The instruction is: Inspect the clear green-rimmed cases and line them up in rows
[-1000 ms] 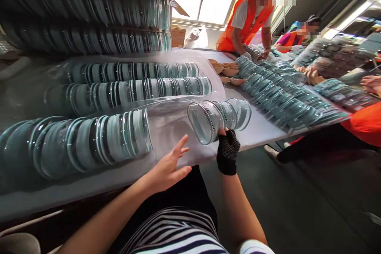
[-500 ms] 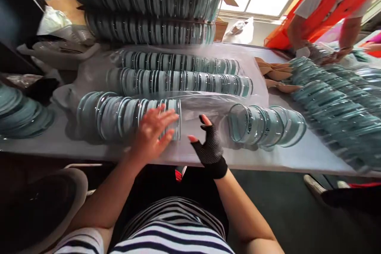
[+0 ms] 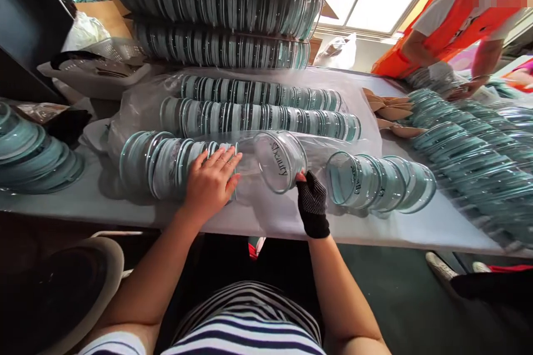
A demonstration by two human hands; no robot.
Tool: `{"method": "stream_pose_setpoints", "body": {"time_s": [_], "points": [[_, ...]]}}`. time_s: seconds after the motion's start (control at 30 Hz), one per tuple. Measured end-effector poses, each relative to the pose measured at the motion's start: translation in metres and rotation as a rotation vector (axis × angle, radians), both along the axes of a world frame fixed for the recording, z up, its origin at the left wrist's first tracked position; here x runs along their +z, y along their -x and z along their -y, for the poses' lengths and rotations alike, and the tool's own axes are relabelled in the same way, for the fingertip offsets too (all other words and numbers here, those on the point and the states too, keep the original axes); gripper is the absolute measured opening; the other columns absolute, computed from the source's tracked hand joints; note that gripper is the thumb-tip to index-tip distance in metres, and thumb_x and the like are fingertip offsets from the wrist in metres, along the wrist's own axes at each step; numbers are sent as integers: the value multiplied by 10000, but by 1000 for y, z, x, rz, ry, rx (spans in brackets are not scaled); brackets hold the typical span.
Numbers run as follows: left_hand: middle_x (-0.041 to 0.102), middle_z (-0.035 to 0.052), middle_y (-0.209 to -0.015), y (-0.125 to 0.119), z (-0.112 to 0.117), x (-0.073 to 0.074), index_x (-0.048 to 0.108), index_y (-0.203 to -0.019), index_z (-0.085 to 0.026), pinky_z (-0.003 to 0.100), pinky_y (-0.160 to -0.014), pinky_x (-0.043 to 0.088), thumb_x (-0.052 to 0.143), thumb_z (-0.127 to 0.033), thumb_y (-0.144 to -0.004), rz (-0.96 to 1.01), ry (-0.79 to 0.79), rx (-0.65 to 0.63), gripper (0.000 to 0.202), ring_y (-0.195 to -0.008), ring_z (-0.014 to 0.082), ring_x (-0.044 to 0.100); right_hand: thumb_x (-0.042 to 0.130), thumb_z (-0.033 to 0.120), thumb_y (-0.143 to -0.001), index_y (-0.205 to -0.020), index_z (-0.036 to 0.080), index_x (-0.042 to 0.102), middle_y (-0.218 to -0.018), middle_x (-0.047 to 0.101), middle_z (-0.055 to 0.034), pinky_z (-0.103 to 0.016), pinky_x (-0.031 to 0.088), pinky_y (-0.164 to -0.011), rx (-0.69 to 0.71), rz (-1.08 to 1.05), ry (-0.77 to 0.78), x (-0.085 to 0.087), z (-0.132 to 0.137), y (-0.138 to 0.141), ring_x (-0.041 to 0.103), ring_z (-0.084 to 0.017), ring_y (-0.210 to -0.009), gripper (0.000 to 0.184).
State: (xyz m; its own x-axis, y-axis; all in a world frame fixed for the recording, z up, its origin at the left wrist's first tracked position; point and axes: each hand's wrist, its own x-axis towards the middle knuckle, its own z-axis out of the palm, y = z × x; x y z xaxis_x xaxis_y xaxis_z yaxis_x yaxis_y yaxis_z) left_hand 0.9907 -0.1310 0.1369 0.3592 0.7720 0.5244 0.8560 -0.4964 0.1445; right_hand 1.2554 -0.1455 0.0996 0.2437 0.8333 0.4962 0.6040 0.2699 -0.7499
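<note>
On a white-covered worktop (image 3: 258, 227), a front row of nested, clear, pale-teal round plastic containers (image 3: 160, 166) is lying on its side, and the bare left hand (image 3: 212, 177) is resting palm down over its right end, fingers spread and gripping nothing. Just right of the front row, the right hand (image 3: 313, 197), wearing a black mesh glove that is leaving the thumb tip bare, is pinching the lower right edge of a single clear round plastic container with dark lettering (image 3: 281, 161) that is reading partly "beauty", and is holding it tilted. Farther right of the front row, a short line of similar lettered containers (image 3: 385, 183) is lying apart from the held one. Behind the front row, two longer rows of clear teal containers (image 3: 258, 116) are lying on crumpled transparent sheeting (image 3: 137, 94). Left of the front row, a leaning teal stack (image 3: 37, 155) is standing. Well right and behind it, a co-worker in an orange vest (image 3: 449, 33) is bending over, apparently handling something clear, though blur is obscuring it.
</note>
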Motion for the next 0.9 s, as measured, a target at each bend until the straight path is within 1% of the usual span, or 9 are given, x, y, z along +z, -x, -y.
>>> {"method": "stream_pose_setpoints", "body": {"time_s": [0.07, 0.13, 0.2, 0.27, 0.47, 0.53, 0.63, 0.77, 0.9], "points": [[567, 98, -1530, 2, 0, -2, 593, -1450, -213, 551, -1220, 282, 470, -376, -1033, 7, -20, -22, 465, -1454, 323, 492, 509, 366, -1004, -1077, 200, 729, -1084, 785, -108, -397, 585, -908, -38, 264, -220, 9, 16, -9, 729, -240, -1019, 285], [570, 103, -1530, 4, 0, -4, 620, -1419, -210, 556, -1244, 253, 502, -380, -1017, 14, -40, -41, 452, -1490, 331, 445, 533, 229, -978, -1207, 252, 689, -1227, 757, -79, -503, 474, -1133, 9, 531, -431, 18, 35, -11, 646, -252, -1264, 279], [591, 102, -1510, 6, -1, -7, 655, -1370, -213, 559, -1263, 231, 535, -353, -995, 24, -55, -54, 418, -1500, 333, 430, 553, 129, -941, -1239, 281, 663, -1216, 765, -37, -557, 367, -1221, 59, 705, -543, 25, 50, -9, 584, -246, -1349, 352], [620, 97, -1480, 8, -1, -9, 680, -1326, -227, 574, -1272, 221, 567, -309, -969, 40, -71, -70, 383, -1489, 336, 447, 584, 79, -908, -1219, 291, 665, -1151, 782, -15, -522, 386, -1209, 55, 763, -569, 29, 61, -5, 598, -235, -1317, 385], [705, 87, -1353, 2, 17, -7, 674, -1274, -244, 593, -1275, 257, 631, -141, -912, 297, -310, -265, 379, -1479, 300, 469, 583, 193, -960, -1149, 257, 719, -1015, 741, -65, -336, 556, -812, -133, 536, -413, 23, 66, -15, 679, -194, -929, 241], [745, 58, -1272, -8, 25, -7, 663, -1272, -254, 537, -1253, 347, 628, -110, -904, 359, -285, -452, 397, -1378, 249, 585, 563, 312, -991, -997, 216, 734, -927, 709, -67, -319, 539, -720, -278, 381, -318, 17, 62, -33, 663, -185, -817, 197], [783, 11, -1179, -31, 34, -14, 671, -1235, -280, 440, -1165, 488, 600, -117, -928, 304, -114, -669, 355, -1175, 182, 717, 509, 474, -997, -802, 192, 684, -775, 651, -51, -323, 507, -669, -437, 262, -130, 6, 56, -66, 619, -189, -711, 385], [795, 18, -1158, -54, 44, -28, 698, -1198, -314, 443, -1113, 537, 520, -191, -979, 180, 95, -730, 308, -1085, 192, 756, 517, 589, -935, -1082, 159, 701, -782, 633, -52, -361, 505, -731, -529, 275, 0, -3, 52, -95, 613, -225, -752, 490], [807, -14, -1114, -40, 50, -31, 734, -1134, -360, 467, -1136, 518, 460, -244, -984, 121, 233, -732, 333, -1118, 203, 749, 584, 595, -924, -1221, 147, 659, -806, 620, -46, -378, 515, -777, -547, 273, -37, 3, 53, -81, 610, -226, -759, 543]]}}
